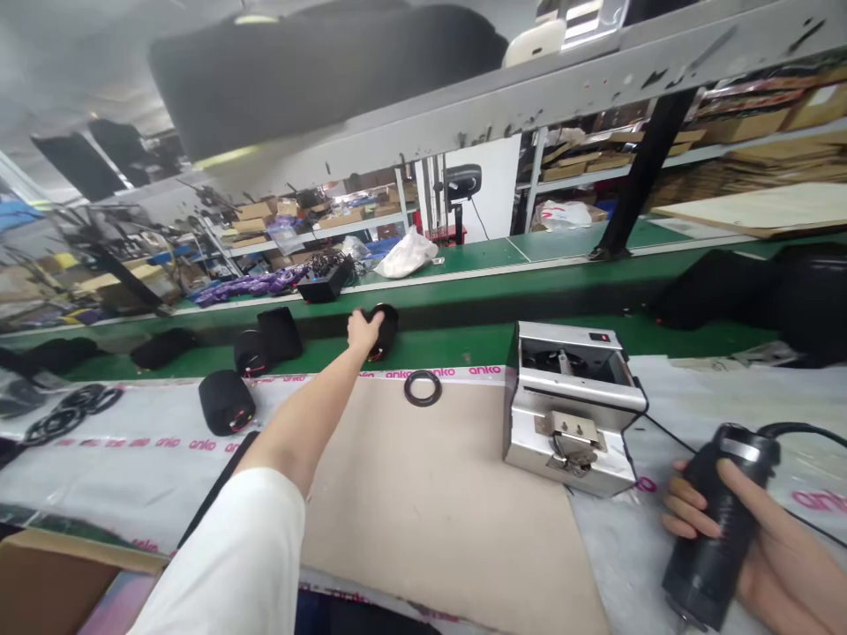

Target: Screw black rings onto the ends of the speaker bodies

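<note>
My left hand (363,331) reaches out to the green belt, its fingers closed on the side of a black cylindrical part (385,333). On the right, my right hand (741,529) is wrapped round a black electric screwdriver (711,520), whose tip points down and whose cable runs off to the right. Between the hands, a black ring (422,388) lies flat at the top edge of the beige board (423,503). A silver metal screw feeder (573,406) stands at the board's right edge.
Black cylindrical parts (226,402) and several black rings (72,410) lie to the left. Dark fabric-like pieces (760,295) sit at the right on the belt. An open cardboard box (79,564) is at lower left. A metal beam (529,97) crosses above the bench.
</note>
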A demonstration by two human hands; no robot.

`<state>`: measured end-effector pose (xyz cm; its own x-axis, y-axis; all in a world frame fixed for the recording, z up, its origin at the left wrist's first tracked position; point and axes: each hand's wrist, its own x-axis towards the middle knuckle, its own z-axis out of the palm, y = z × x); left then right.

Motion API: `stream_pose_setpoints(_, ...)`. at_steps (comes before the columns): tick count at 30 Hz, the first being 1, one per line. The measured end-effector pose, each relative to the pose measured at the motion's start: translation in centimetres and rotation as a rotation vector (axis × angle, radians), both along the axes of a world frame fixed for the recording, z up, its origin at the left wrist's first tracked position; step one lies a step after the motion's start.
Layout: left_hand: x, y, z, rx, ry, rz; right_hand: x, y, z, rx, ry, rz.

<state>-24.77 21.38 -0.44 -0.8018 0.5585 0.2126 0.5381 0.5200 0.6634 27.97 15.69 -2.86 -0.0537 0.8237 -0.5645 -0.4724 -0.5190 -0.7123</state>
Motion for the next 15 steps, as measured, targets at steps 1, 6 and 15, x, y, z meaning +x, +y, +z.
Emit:
stream_pose_setpoints(1,-0.7,0.0,0.1,0.027,0.017,0.048,0.1,0.0,0.0,0.005,0.001,0.009)
stream_pose_setpoints(6,-6.4,-2.5,1.9,0.121,0.127,0.365,0.9,0.5,-1.3,0.013,-0.014,0.008)
stream_pose_setpoints(15,-14.5,-9.9,3.8,0.245,0.124,0.485,0.8,1.5,-2.4,0.019,-0.071,-0.006)
